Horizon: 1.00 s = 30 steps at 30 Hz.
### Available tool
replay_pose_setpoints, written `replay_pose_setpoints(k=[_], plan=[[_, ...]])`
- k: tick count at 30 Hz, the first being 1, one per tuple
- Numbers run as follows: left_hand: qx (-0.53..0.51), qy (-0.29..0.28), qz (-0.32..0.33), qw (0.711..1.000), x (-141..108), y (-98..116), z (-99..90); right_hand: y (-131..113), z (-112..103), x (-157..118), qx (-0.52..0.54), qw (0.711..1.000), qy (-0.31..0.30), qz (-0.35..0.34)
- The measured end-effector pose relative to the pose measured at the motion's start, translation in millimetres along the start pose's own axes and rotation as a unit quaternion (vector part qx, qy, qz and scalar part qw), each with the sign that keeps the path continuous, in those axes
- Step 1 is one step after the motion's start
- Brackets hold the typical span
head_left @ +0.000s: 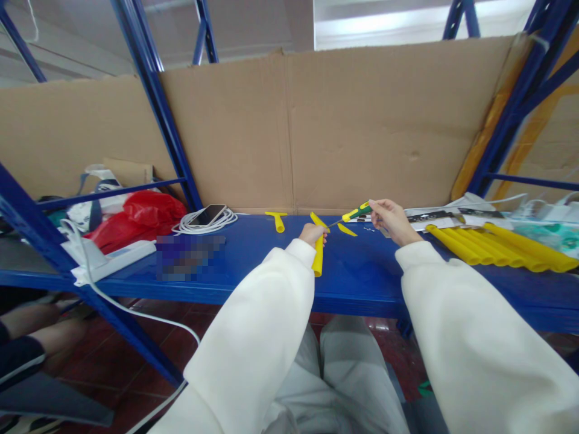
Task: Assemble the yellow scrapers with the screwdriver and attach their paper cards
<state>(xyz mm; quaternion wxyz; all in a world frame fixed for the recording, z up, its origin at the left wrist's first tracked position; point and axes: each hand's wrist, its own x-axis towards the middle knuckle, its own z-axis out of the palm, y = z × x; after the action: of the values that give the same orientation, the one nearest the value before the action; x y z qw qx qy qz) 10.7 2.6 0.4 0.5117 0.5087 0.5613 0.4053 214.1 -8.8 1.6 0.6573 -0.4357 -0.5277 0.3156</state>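
Observation:
My left hand [315,234] is closed around a yellow tube-like plastic piece [318,263] with a rounded lower end, above the blue tabletop [253,256]. In my right hand [389,220] is a screwdriver [357,211] with a green and yellow handle. Its thin shaft points left, and the tip meets the yellow piece by my left fingers; the exact contact is too small to make out. A small flat yellow part [347,230] lies between my hands. Left of them rests a yellow T-shaped piece [280,223].
Several yellow tubes [502,246] lie in a row at right. Tiny bits [369,228] lie near my right hand. At left are a phone [208,214], a coiled white cable [185,224], a red bag [140,217] and a power strip [120,260]. Cardboard [362,132] stands behind.

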Motion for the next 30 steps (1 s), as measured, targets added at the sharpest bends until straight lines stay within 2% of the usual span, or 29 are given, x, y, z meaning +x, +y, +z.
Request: replay_pose_setpoints(k=[16, 30], plan=[[0.010, -0.003, 0.006, 1.000, 1.7, -1.1, 0.0, 3.0, -0.3, 1.7, -0.024, 1.000, 0.019, 0.003], [-0.008, 0.008, -0.001, 1.000, 5.8, -3.3, 0.5, 6.4, -1.6, 4.7, 0.015, 0.999, -0.046, -0.018]])
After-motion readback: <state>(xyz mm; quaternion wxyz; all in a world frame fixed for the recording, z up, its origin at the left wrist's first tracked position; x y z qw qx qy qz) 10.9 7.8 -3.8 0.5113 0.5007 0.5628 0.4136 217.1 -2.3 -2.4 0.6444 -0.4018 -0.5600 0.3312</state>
